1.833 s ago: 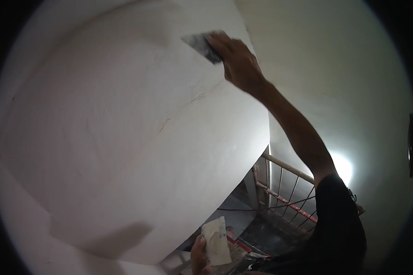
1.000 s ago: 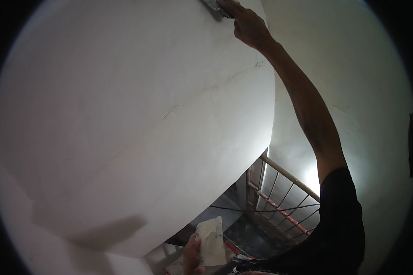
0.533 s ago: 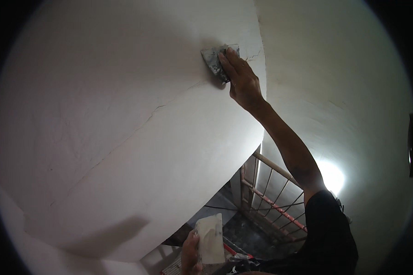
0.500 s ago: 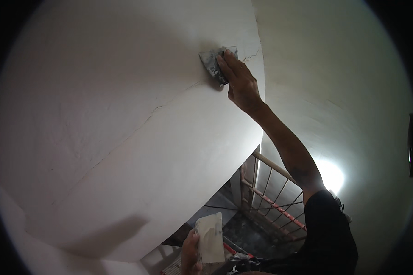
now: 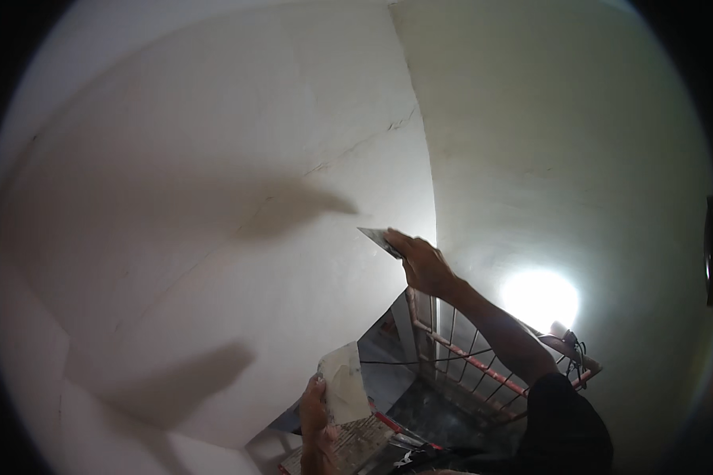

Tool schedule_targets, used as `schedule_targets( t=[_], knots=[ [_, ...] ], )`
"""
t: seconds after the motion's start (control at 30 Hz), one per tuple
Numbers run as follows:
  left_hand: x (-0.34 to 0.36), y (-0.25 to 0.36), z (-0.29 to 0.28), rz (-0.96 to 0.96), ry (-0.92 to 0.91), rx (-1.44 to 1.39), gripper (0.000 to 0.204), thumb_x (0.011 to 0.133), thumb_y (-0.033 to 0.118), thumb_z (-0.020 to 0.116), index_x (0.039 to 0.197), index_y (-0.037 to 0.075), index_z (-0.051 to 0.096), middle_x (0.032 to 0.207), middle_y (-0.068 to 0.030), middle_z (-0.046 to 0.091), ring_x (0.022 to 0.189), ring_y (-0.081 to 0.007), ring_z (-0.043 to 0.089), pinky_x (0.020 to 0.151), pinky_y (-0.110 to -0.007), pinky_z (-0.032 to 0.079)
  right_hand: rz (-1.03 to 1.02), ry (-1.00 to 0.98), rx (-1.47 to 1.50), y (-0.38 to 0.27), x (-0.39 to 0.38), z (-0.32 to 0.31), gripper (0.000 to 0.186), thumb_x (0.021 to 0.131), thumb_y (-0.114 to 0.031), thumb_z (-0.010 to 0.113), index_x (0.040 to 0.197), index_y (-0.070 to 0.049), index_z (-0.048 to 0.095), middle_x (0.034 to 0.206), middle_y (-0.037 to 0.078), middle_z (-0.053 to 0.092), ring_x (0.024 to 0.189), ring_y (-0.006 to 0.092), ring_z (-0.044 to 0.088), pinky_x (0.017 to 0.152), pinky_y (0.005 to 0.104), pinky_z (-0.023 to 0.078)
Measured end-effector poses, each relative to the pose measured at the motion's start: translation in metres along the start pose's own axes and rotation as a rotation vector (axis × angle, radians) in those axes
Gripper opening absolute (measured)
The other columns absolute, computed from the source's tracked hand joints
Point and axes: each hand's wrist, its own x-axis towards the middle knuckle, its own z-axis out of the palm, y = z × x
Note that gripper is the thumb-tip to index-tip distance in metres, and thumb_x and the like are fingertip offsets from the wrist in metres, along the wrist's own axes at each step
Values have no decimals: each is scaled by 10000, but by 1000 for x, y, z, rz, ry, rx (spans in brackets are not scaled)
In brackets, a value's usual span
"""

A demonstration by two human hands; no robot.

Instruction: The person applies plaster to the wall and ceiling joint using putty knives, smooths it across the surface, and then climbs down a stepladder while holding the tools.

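Note:
My right hand grips a putty knife with a wide, smeared blade, its fingers along the blade's back. The blade is tilted and appears to stand off the white wall. Lower down, my left hand is closed on the edge of a pale rectangular plate with putty spread on its face. A thin diagonal crack runs across the wall up toward the corner, above my right hand. The putty knife's handle is hidden by my fingers.
A bright lamp shines against the right-hand wall. Below my right arm is a red and rusty metal railing. A worn, spattered plank lies under my left hand. A dark cable crosses behind.
My right hand has drawn the putty knife down and away from the crack near the corner. The left hand with the putty plate has risen slightly and shifted left. The view has tilted.

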Motion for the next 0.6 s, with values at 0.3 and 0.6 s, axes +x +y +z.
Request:
schedule_targets(
  t=[0.3,0.6],
  knots=[
    [-10,28,27,149,55,-143,342,944,159,410,1213,-23,517,1057,-149,611,958,-238,640,811,-358,553,638,-265,412,-90,-83,-52,316,942,-107,491,1221,33,543,935,254,666,889,388,662,749,457,492],
    [-20,49,47,275,61,-57,326,959,168,383,1206,-1,512,1077,-135,584,985,-228,622,821,-367,542,736,-167,425,-107,-159,-48,308,921,-188,552,1106,58,567,899,272,651,875,367,664,756,443,486]
  ],
)
